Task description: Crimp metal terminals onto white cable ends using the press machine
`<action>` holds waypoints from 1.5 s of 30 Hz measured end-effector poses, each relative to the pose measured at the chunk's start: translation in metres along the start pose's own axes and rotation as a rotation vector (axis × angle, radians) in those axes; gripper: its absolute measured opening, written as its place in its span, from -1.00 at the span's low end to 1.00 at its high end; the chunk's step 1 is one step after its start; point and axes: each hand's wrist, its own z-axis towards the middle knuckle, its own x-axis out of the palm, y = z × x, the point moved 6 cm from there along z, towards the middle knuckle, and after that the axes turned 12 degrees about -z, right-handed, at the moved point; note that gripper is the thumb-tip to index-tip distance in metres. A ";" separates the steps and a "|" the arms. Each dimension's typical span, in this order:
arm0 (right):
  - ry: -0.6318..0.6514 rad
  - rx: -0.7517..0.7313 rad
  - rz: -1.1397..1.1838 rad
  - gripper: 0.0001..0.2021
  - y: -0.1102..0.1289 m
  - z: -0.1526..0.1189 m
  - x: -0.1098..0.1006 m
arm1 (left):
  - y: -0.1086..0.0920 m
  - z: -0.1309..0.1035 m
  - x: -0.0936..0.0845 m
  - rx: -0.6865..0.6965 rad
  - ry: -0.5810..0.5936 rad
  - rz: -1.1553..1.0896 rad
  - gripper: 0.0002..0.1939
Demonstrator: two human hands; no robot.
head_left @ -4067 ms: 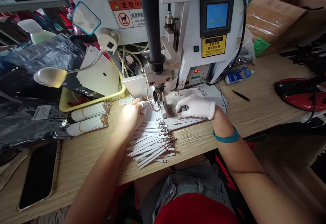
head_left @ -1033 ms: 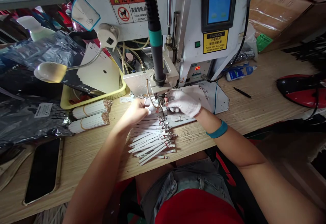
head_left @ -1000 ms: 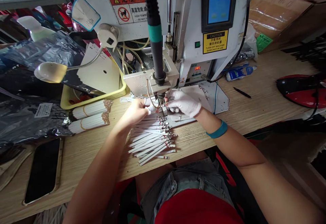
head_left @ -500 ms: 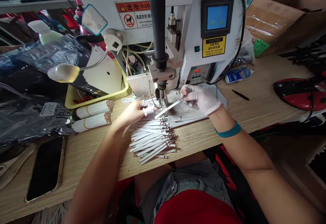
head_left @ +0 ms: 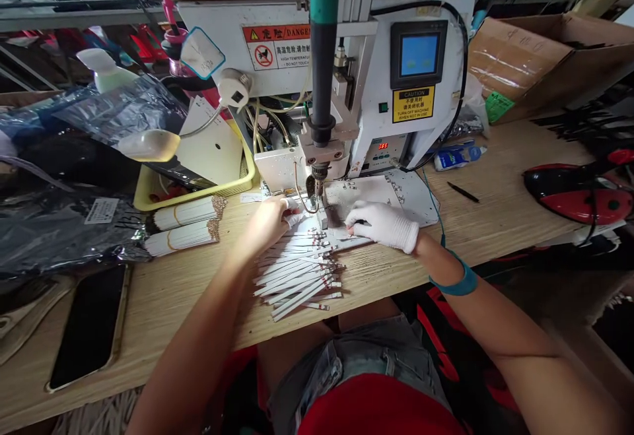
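My left hand point(head_left: 273, 218), with white covers on its fingertips, is closed beside the tip of the soldering machine point(head_left: 319, 187). What its fingers pinch is hidden. My right hand point(head_left: 384, 225), in a white glove with a bare fingertip showing, rests low over the metal base plate point(head_left: 410, 192), just right of the tip. Its fingers are bent together, and I cannot make out what is between them. Below both hands a fanned pile of flat white strips point(head_left: 292, 273) with small metal ends lies on the wooden table point(head_left: 218, 296).
Left of my hand lie banded bundles of white strips point(head_left: 184, 237), a yellow basket point(head_left: 198, 196) and a phone point(head_left: 89, 329). A bendable lamp point(head_left: 148, 146) hangs over the basket. To the right are a blue-and-white tube point(head_left: 458, 156), a black pen point(head_left: 463, 191) and a red-and-black device point(head_left: 577, 191).
My right hand has come down onto the base plate; the white strip it held up is no longer seen in it. My left hand stays by the tip. The camera view has shifted slightly.
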 end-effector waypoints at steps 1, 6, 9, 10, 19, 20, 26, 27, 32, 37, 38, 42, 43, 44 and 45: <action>0.007 -0.024 -0.006 -0.89 0.001 -0.001 0.000 | -0.001 0.000 -0.001 0.011 -0.002 0.007 -0.76; -0.008 -0.102 0.011 -0.90 0.006 -0.006 -0.001 | -0.011 -0.001 -0.002 0.044 -0.008 0.064 -0.75; -0.022 -0.109 -0.014 -0.88 0.010 -0.005 0.000 | -0.017 -0.002 -0.003 0.054 0.004 0.064 -0.79; -0.021 -0.104 -0.023 -0.87 0.010 -0.005 0.000 | -0.018 -0.003 -0.003 0.048 0.008 0.050 -0.81; 0.021 0.124 0.544 -0.81 0.000 0.015 0.004 | -0.008 -0.003 0.005 -0.138 0.093 -0.532 -0.82; 0.028 0.148 0.665 -0.82 0.001 0.021 0.005 | -0.008 -0.003 0.007 -0.153 0.100 -0.587 -0.82; 0.016 0.251 0.988 -0.90 0.013 0.053 0.008 | -0.013 -0.002 0.004 -0.163 0.058 -0.722 -0.84; 0.031 0.254 0.983 -0.89 0.014 0.055 0.009 | -0.013 -0.002 0.004 -0.166 0.053 -0.724 -0.85; -0.024 0.270 0.914 -0.91 0.015 0.055 0.008 | -0.014 -0.001 0.004 -0.178 0.046 -0.713 -0.88; -0.078 0.286 0.864 -0.93 0.019 0.052 0.010 | -0.013 0.000 0.006 -0.186 0.027 -0.714 -0.90; -0.079 0.282 0.863 -0.94 0.020 0.052 0.010 | -0.012 0.001 0.006 -0.190 0.023 -0.711 -0.90; -0.083 0.279 0.905 -0.93 0.020 0.052 0.010 | -0.011 0.002 0.007 -0.209 0.020 -0.708 -0.91; -0.085 0.280 0.914 -0.93 0.019 0.052 0.011 | -0.011 0.003 0.007 -0.211 0.021 -0.714 -0.91; -0.089 0.279 0.920 -0.93 0.019 0.052 0.012 | -0.011 0.003 0.007 -0.213 0.022 -0.722 -0.91; -0.094 0.279 0.923 -0.92 0.018 0.051 0.012 | -0.011 0.004 0.008 -0.216 0.024 -0.732 -0.91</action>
